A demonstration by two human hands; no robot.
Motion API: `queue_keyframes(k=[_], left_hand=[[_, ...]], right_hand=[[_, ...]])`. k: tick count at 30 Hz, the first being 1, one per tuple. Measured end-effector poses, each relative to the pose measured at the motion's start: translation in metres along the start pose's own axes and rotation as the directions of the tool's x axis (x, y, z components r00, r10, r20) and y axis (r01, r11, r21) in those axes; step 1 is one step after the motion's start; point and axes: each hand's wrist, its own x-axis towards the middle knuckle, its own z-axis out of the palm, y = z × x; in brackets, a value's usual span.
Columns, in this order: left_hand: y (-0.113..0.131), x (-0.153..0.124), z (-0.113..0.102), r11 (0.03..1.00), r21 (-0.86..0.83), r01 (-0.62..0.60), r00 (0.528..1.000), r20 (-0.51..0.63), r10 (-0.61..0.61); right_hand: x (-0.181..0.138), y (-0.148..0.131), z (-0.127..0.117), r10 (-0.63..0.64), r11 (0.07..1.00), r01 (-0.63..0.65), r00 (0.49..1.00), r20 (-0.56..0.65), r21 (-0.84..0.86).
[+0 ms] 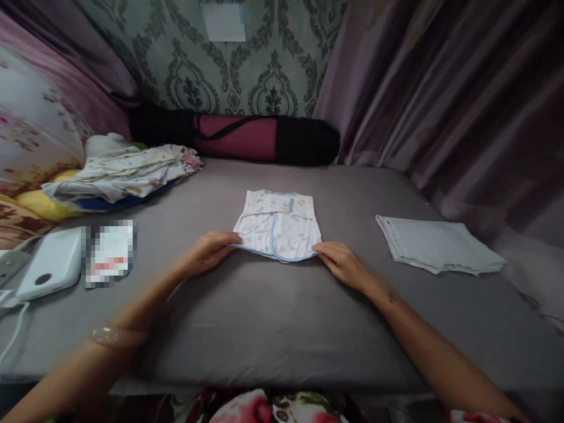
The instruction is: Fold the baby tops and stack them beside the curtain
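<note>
Baby garment, white, blue-trimmed, faintly printed, a neat flat square

Printed soft cloth garment; matt grey sheet, perhaps cotton.

No readable text; card print blurred.

Folded grey cloth, clothes pile (far left), white power bank
</note>
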Motion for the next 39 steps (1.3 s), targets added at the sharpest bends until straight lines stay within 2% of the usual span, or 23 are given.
queue_keyframes(k=[4,8,12,17,24,31,35,39], left_hand=[[0.005,0.013,-0.009,0.983,-0.059,0.176,0.981,-0.076,-0.181],[0.007,0.034,-0.009,0.978,-0.076,0.194,0.955,-0.213,-0.206],[-0.001,0.059,-0.002,0.973,-0.109,0.205,0.907,-0.353,-0.23],[-0.016,0.088,0.005,0.963,-0.176,0.205,0.854,-0.449,-0.264],[-0.042,0.13,0.011,0.936,-0.086,0.34,0.811,-0.478,-0.338],[-0.08,0.158,0.025,0.874,0.018,0.485,0.803,-0.404,-0.438],[-0.09,0.161,0.031,0.845,0.048,0.532,0.788,-0.394,-0.474],[-0.096,0.161,0.036,0.845,0.076,0.53,0.786,-0.419,-0.455]], right_hand=[[0.015,0.004,-0.005,0.054,0.998,-0.053,0.995,-0.089,0.013],[0.04,0.007,-0.008,0.078,0.997,-0.081,0.981,-0.18,-0.011],[0.065,0.012,-0.008,0.112,0.993,-0.12,0.963,-0.245,-0.016],[0.091,0.024,-0.002,0.198,0.979,-0.2,0.923,-0.331,0.026],[0.127,0.057,0.015,0.308,0.946,-0.325,0.882,-0.355,0.012],[0.146,0.09,0.032,0.442,0.885,-0.461,0.875,-0.196,-0.068],[0.149,0.094,0.036,0.533,0.829,-0.555,0.82,-0.208,-0.064],[0.153,0.091,0.037,0.628,0.757,-0.65,0.751,-0.204,-0.063]])
